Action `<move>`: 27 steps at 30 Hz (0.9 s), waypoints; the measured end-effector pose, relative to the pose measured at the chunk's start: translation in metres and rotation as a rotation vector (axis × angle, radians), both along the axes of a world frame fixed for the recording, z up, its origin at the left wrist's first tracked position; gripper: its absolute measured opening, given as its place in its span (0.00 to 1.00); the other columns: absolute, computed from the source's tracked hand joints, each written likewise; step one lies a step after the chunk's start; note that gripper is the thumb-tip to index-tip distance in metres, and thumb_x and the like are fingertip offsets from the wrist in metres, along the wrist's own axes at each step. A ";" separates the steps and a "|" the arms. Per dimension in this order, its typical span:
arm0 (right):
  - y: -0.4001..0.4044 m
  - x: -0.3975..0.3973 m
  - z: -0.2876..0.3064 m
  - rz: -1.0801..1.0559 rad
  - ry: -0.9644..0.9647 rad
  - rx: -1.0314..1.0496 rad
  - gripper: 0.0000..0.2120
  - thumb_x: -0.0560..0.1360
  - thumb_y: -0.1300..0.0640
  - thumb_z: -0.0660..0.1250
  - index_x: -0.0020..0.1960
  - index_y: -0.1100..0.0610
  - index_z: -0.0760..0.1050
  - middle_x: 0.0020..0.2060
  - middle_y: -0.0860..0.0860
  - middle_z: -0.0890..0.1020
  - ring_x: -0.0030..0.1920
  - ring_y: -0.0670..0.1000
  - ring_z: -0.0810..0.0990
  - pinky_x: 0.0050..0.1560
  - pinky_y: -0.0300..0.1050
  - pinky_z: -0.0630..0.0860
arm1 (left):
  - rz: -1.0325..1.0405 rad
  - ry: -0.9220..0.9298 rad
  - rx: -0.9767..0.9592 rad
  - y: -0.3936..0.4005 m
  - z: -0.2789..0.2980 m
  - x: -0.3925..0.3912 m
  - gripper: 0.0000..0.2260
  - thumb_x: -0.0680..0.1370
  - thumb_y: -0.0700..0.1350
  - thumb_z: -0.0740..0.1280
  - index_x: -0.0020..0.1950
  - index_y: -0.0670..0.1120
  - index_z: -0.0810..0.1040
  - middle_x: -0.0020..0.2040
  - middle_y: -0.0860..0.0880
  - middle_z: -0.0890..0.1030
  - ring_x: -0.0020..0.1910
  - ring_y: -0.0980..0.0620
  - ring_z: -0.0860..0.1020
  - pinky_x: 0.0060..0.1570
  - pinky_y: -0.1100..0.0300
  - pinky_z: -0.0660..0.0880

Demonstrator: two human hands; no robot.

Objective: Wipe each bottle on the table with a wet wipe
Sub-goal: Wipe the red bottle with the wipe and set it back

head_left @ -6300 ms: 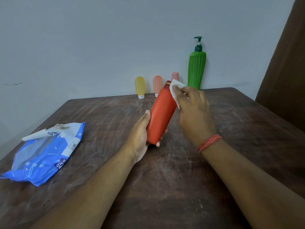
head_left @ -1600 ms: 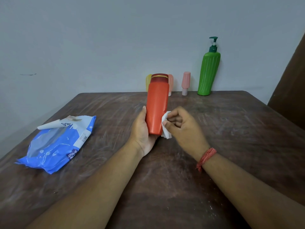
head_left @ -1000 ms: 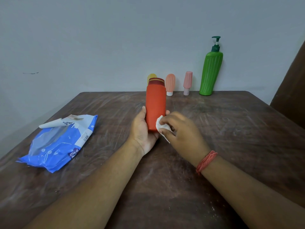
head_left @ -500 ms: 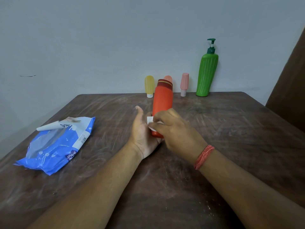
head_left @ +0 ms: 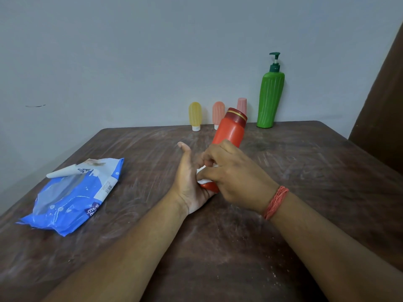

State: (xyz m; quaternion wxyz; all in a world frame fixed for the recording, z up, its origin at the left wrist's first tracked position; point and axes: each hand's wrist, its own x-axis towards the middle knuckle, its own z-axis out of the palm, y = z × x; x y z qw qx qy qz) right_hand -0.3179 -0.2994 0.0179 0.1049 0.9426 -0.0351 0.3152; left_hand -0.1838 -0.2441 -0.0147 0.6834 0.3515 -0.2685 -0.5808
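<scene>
Two hands hold the red bottle (head_left: 230,136), tilted above the table (head_left: 305,166). Right hand (head_left: 231,179) fingers pinch the white wipe (head_left: 204,180) against its bottom. Left hand (head_left: 189,184) cups underneath, thumb sticking up.

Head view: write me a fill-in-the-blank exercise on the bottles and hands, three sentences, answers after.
1. The right hand presses a white ___ against the red bottle.
2. The pump bottle by the wall is ___ in colour.
3. The blue packet lies on the table to the ___ of the left hand.

Missing words: wipe; green; left
</scene>
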 end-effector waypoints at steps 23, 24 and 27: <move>-0.044 -0.020 0.010 -0.483 -0.362 0.002 0.17 0.75 0.64 0.69 0.61 0.51 0.80 0.42 0.54 0.73 0.44 0.57 0.71 0.44 0.51 0.68 | -0.085 -0.272 0.005 0.001 -0.003 -0.009 0.42 0.76 0.75 0.48 0.70 0.43 0.74 0.50 0.35 0.80 0.36 0.45 0.77 0.29 0.57 0.73; -0.045 -0.020 0.011 -0.535 -0.398 0.085 0.16 0.76 0.64 0.68 0.62 0.52 0.80 0.42 0.53 0.73 0.44 0.56 0.71 0.45 0.50 0.69 | -0.091 -0.290 0.014 0.001 -0.003 -0.010 0.42 0.76 0.75 0.48 0.70 0.43 0.74 0.50 0.35 0.80 0.36 0.45 0.78 0.29 0.57 0.74; -0.035 -0.019 0.004 -0.353 -0.258 0.096 0.15 0.75 0.62 0.65 0.61 0.55 0.79 0.44 0.53 0.72 0.45 0.54 0.71 0.43 0.48 0.72 | -0.089 -0.290 0.016 0.001 -0.004 -0.011 0.40 0.77 0.74 0.47 0.66 0.44 0.79 0.49 0.36 0.81 0.36 0.46 0.77 0.29 0.57 0.73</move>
